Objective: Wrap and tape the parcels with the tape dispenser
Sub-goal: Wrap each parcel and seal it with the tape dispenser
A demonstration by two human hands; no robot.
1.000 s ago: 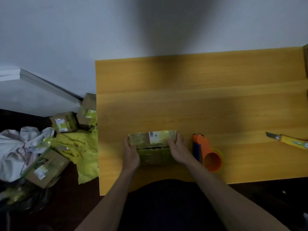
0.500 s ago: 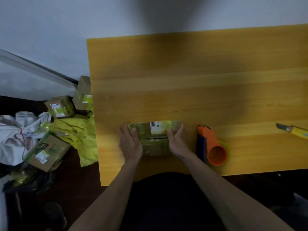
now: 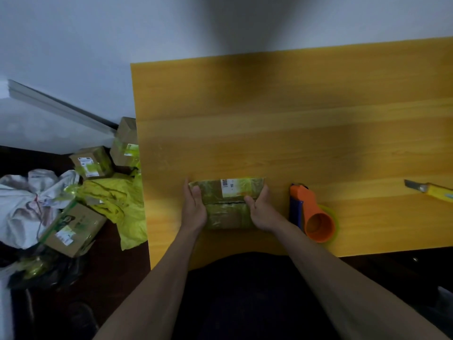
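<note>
Parcel (image 3: 226, 203), tape-wrapped, labelled, is gripped on the table (image 3: 269, 123) between left hand (image 3: 194, 209) and right hand (image 3: 262, 210), thumbs curled on top; tape dispenser (image 3: 311, 214) is laid just right of the right hand.

A yellow utility knife (image 3: 431, 190) lies on the wooden desk (image 3: 269, 114); a white cloth (image 3: 27, 204) lies on the floor.

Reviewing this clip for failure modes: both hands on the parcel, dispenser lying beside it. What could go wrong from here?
1. The tape dispenser lies close to the right hand and near the table front edge; a blind reach could knock it off.
2. Both hands grip the parcel; once the left hand holds it alone, it may slide while taping.
3. The utility knife appears to have its blade out, a cut hazard if reached past.
</note>
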